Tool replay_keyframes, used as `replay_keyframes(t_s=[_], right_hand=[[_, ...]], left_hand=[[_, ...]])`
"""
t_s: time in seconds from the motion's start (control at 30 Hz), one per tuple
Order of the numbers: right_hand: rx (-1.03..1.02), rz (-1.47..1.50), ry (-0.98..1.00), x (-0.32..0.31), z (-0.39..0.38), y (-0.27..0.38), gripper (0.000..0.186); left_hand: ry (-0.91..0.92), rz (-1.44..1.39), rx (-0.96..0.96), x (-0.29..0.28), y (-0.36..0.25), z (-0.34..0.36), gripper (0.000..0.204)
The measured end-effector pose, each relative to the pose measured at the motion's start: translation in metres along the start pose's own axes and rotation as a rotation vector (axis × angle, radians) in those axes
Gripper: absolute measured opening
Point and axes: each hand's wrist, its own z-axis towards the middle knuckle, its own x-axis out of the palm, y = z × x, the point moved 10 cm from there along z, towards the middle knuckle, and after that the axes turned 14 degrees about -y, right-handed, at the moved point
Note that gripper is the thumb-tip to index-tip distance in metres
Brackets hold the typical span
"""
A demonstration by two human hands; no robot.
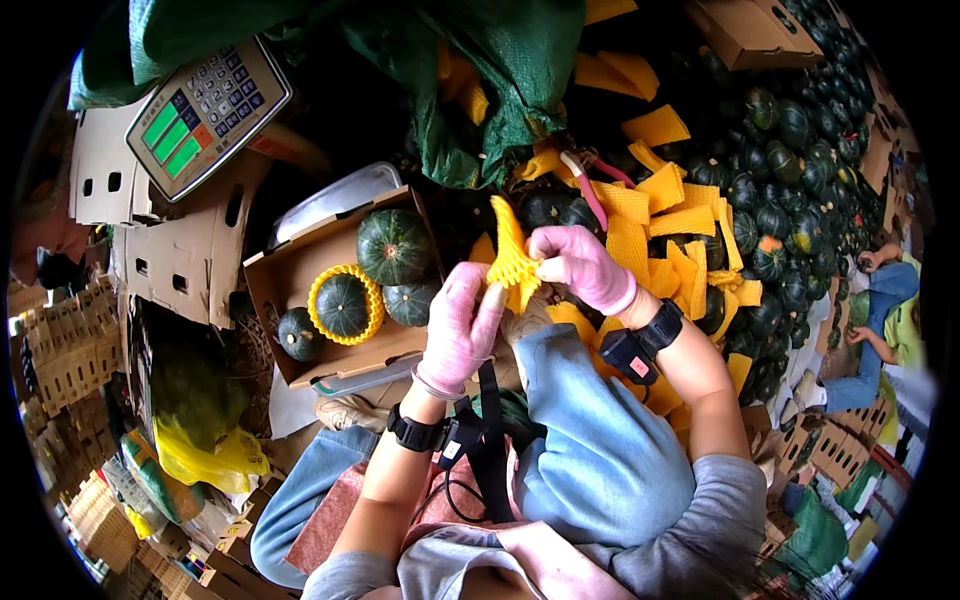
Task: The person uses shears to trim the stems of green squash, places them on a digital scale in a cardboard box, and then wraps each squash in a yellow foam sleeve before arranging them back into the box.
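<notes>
While left hand (462, 325) and right hand (588, 268) clamp fingers on it, yellow netting (513, 262) points lengthwise forward, apparently twisted.

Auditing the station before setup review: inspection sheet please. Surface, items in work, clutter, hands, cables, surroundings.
Surface: silvery pan shows at two edges of the open cardboard box.
Items in work: yellow foam net between the hands; four green squashes in the box, one netted.
Clutter: loose yellow nets, green sack, yellow bag.
Hands: left hand and right hand, pink-gloved, both gripping the net.
Cables: thin black cord at the lap; its ends are unclear.
Surroundings: scale display, squash heap, stacked cartons, another person at far right.
</notes>
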Motion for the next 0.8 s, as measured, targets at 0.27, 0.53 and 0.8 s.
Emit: replay_keyframes(t_s=[0.27, 0.53, 0.8], right_hand=[[-0.183, 0.006, -0.161, 0.011, -0.009, 0.004, 0.046], [-0.271, -0.572, -0.264, -0.008, -0.004, 0.012, 0.035], [0.204, 0.263, 0.188, 0.031, -0.015, -0.018, 0.030]], left_hand=[[-0.021, 0.015, -0.100, -0.005, 0.027, -0.005, 0.025], [-0.058, -1.071, -0.778, 0.014, 0.048, -0.021, 0.025], [0.051, -0.704, -0.458, 0.001, 0.029, -0.020, 0.022]])
